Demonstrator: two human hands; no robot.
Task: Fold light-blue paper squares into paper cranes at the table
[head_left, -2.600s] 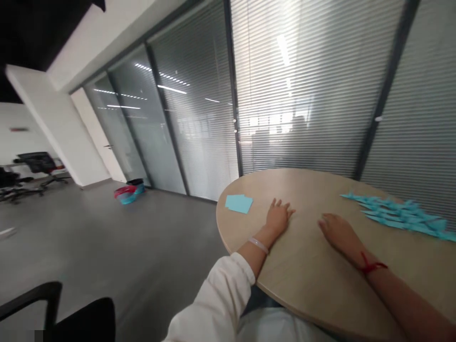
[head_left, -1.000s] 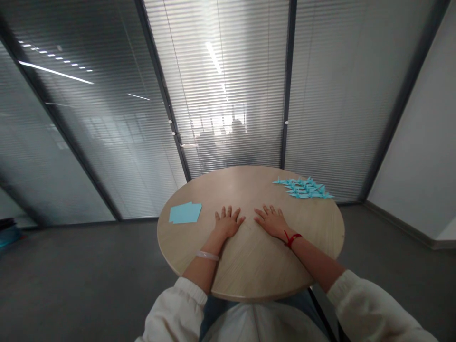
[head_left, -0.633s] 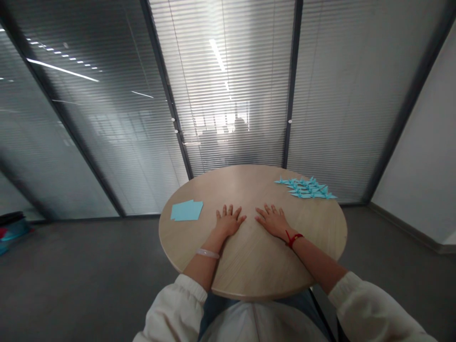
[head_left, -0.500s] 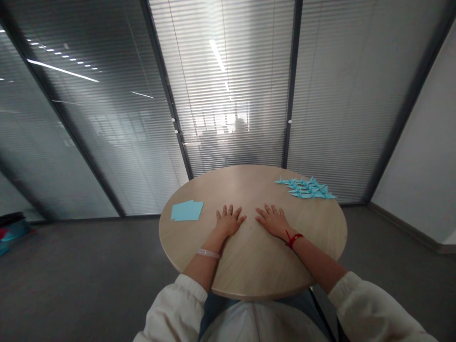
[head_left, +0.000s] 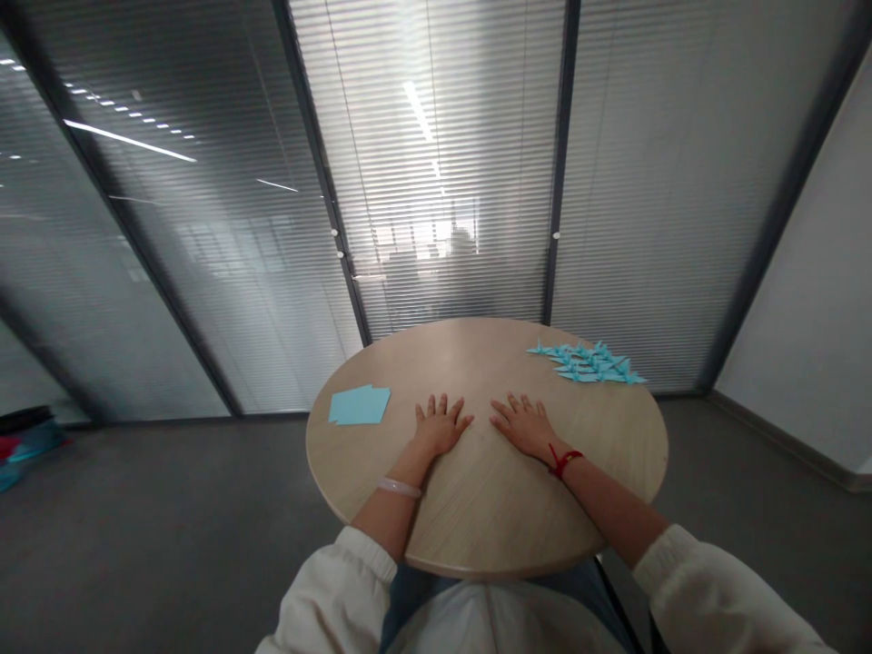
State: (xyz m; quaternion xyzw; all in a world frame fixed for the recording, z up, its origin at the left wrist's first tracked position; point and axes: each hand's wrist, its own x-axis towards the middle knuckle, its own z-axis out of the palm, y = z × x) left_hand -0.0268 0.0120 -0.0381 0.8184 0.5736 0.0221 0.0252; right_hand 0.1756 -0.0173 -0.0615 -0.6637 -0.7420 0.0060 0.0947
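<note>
Flat on the round wooden table rests my left hand, fingers spread and holding nothing. My right hand lies palm down a short way to its right, also with fingers apart and nothing in it. Left of my left hand is a small overlapping stack of light blue paper sheets. Beyond my right hand, near the table's far right edge, several folded blue paper cranes stand close together in rows. Neither hand touches the paper or the cranes.
Behind the table runs a glass partition with blinds and dark frames. A white wall stands at the right. On the grey floor at the far left is a dark bin-like thing with red and blue on it, partly cut off.
The whole view has shifted very slightly. Both hands, the paper sheets and the cranes stay in the same places on the table.
</note>
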